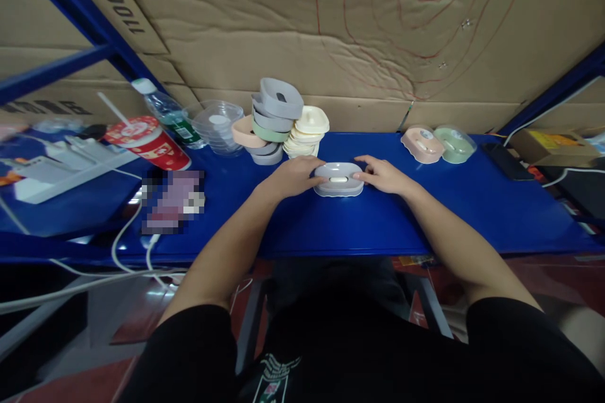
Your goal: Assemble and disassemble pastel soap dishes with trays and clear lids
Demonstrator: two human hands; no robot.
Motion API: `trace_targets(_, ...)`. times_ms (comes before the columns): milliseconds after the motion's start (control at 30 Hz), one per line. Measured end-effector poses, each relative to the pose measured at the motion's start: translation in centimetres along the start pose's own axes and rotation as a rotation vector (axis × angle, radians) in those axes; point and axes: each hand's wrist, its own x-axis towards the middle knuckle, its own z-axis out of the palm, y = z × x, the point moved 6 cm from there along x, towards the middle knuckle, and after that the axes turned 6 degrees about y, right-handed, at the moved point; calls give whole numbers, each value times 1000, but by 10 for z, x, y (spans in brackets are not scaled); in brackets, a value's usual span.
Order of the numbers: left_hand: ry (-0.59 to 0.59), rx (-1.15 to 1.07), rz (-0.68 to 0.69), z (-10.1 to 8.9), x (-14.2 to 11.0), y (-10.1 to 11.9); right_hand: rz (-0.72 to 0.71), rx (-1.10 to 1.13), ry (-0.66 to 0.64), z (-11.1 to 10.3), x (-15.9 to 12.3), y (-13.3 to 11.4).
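Grey oval soap dish (338, 187), lid up; long axis runs left hand (297, 176) to right hand (384, 175), both half-curled, gripping its ends.

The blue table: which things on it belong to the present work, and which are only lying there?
Likely part of the work:
grey container, between left hand and right hand
stack of grey, green and peach pieces
cream stack
clear plastic stack
peach container and green container

Seemingly just lying about:
red cup with straw
plastic bottle
white power strip
dark flat object, far right
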Motion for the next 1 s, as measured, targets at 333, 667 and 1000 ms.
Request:
trace_targets(333,995,235,-617,-137,-59,-83,-58,-85,21,0,1,2)
trace_targets(667,784,172,-888,-130,-80,-139,-71,-90,-3,1,0,-2)
trace_targets(1000,883,150,-829,-133,-81,-136,-73,-96,-10,2,0,-1)
